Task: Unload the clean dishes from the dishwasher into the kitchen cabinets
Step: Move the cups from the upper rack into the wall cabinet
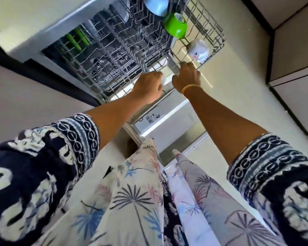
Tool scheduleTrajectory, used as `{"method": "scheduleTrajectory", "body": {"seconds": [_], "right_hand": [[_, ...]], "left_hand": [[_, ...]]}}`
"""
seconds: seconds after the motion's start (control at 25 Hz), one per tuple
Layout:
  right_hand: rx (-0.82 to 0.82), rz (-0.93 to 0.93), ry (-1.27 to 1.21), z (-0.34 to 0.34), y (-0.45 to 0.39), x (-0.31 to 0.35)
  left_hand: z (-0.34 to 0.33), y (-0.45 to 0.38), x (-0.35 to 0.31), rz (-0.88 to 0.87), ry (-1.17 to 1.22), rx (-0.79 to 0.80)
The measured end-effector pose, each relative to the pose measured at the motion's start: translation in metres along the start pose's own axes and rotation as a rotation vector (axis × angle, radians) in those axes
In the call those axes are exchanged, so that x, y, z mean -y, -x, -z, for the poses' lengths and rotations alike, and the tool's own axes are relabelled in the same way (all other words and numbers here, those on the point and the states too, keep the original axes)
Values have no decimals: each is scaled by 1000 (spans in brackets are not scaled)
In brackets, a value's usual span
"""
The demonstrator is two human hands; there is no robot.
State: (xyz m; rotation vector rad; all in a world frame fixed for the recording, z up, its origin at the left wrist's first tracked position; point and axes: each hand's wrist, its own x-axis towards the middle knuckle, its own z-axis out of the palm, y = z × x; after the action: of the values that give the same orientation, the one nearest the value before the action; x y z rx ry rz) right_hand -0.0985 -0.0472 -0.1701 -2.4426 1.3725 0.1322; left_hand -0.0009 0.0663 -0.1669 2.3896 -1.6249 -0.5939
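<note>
The grey wire dishwasher rack (124, 50) is pulled out ahead of me, its long side running left to right. My left hand (148, 87) and right hand (186, 77) reach forward, arms straight, knuckles up, both curled over its near front rail. Beyond my right hand sit a white printed mug (198, 49), a green cup (175, 25) and a pale blue bowl (156, 5).

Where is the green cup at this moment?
In the head view the green cup sits in the pulled-out upper rack, near the top right, between a pale blue cup and a white mug.
</note>
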Motion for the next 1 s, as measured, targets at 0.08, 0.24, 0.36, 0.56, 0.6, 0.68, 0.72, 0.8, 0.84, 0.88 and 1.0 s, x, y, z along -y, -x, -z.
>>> {"method": "scheduleTrajectory", "body": {"seconds": [0.08,0.24,0.36,0.56,0.6,0.68,0.72,0.8,0.84,0.88,1.0], "right_hand": [[-47,-59,44,-2,-30,-10],[-81,-122,56,-11,-93,-25],[-56,-172,138,-17,-128,-26],[-84,-494,-190,-24,-157,-35],[-73,-562,-311,-25,-161,-37],[-89,-639,-482,-26,-162,-36],[-111,-657,-522,-26,-160,-33],[-169,-658,-583,-27,-154,-29],[-191,-630,-599,-28,-149,-27],[-198,-589,-601,-27,-142,-24],[-160,-468,-508,-23,-119,-11]], "left_hand": [[-15,-24,3,-23,-14,18],[-46,-75,16,17,-106,57],[-67,-99,23,61,-130,96],[-80,-113,19,162,-128,60],[-79,-115,19,175,-107,54],[-74,-116,20,168,-82,48],[-72,-115,22,160,-69,39],[-68,-112,24,158,-35,23],[-65,-110,25,148,-24,14],[-60,-106,25,135,-13,4],[-38,-96,25,189,35,-13]]}}
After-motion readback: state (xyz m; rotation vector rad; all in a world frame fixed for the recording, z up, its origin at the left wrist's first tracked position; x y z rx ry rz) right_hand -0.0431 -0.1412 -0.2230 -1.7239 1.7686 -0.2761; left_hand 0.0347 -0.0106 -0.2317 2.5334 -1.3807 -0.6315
